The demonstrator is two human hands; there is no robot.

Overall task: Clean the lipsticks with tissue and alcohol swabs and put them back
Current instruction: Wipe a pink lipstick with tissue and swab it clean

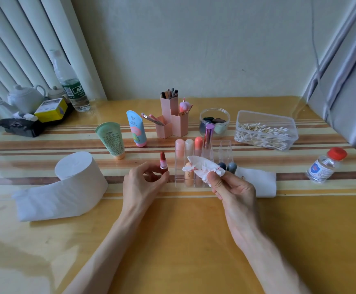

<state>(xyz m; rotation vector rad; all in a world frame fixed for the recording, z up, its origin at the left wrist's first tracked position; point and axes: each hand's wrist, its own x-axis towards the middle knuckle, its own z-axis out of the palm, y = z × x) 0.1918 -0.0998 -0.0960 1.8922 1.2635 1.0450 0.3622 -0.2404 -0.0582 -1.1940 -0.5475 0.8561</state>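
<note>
the left hand (pixel 143 183) pinches an uncapped red lipstick (pixel 163 164) at its base between thumb and fingertips. it holds the lipstick upright, just left of the clear acrylic organiser (pixel 223 145). whether the base touches the table (pixel 173 240) cannot be told. the right hand (pixel 234 192) pinches a crumpled tissue (pixel 202 168) smeared with red, thumb pressed against curled fingers. the wad hangs in front of the organiser and hides part of its front row. tissue and red lipstick are apart, with a gap between them.

the organiser's back row holds a pink-capped lipstick (pixel 179 148), a cream-capped lipstick (pixel 189 147), a coral-capped lipstick (pixel 198 143) and a tall purple tube (pixel 209 134), side by side. in front stands a peach lipstick (pixel 188 177), half covered by the tissue. two grey-blue caps (pixel 232 166) show just beyond the right fingers.

a toilet paper roll (pixel 77 168) lies to the left, its loose end trailing towards the person. a folded white sheet (pixel 257 181) lies behind the right hand. far right stands a small red-capped alcohol bottle (pixel 325 166). behind it is a clear box of cotton swabs (pixel 264 130).

beyond the organiser stand a round clear jar (pixel 214 122), a pink hexagonal brush holder (pixel 173 122), a blue tube (pixel 136 128) and a green tube (pixel 111 141). in the far left corner are a water bottle (pixel 71 85), a white teapot (pixel 24 98), a yellow box (pixel 51 109) and a black bag (pixel 20 127).
</note>
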